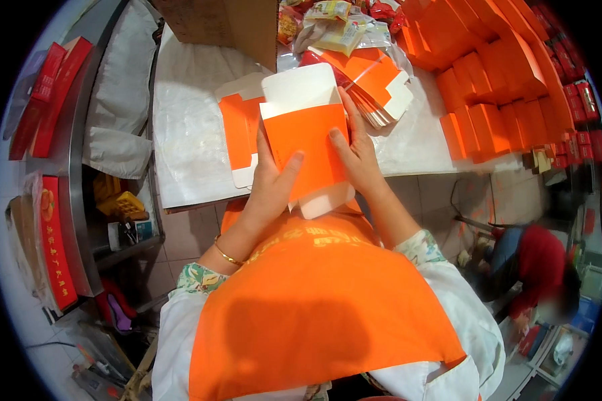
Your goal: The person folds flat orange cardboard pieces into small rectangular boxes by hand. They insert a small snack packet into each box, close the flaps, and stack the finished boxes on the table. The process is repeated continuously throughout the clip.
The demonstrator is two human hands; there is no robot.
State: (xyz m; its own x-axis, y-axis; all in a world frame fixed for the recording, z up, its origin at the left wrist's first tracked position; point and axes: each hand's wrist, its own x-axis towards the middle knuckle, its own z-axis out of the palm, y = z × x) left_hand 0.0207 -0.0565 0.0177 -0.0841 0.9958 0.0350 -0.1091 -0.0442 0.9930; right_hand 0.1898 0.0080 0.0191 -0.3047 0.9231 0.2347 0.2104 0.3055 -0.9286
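Both my hands hold an orange folding carton [308,144] with white inner flaps, upright over the table's front edge. My left hand [271,184] grips its left side, thumb pressed across the orange front panel. My right hand [358,154] clasps the right edge, fingers reaching up along it. The carton's white top flap stands open above the orange face and a white bottom flap shows below. A gold bangle circles my left wrist. Just behind the carton lies a flat orange carton blank [242,130].
A stack of flat orange blanks [374,83] lies on the white-covered table [187,120]. Assembled orange boxes [495,87] are piled at right. Snack packets [338,23] and a cardboard box [227,23] sit at the back. Red boxes [47,93] lean at left. Another person [535,267] crouches lower right.
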